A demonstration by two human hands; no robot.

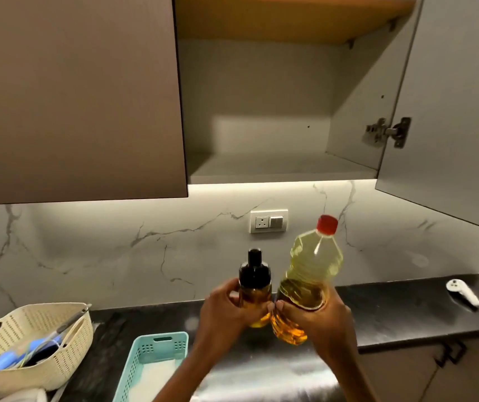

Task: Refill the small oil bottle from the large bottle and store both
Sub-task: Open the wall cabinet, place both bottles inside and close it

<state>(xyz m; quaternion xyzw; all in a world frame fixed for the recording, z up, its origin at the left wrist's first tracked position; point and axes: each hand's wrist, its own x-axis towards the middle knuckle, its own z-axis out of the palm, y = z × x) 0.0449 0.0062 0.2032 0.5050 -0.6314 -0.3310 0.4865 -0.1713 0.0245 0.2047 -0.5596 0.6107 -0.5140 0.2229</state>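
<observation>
Left hand [228,313]: fingers wrapped round small oil bottle [254,281]. Right hand [323,319]: fingers gripping large bottle [315,258] low, tilted. We fear a top-heavy slip.

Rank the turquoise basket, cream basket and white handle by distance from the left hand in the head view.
1. Turquoise basket, just below-left of the left hand.
2. Cream basket, far left on the counter.
3. White handle, far right on the counter.
</observation>
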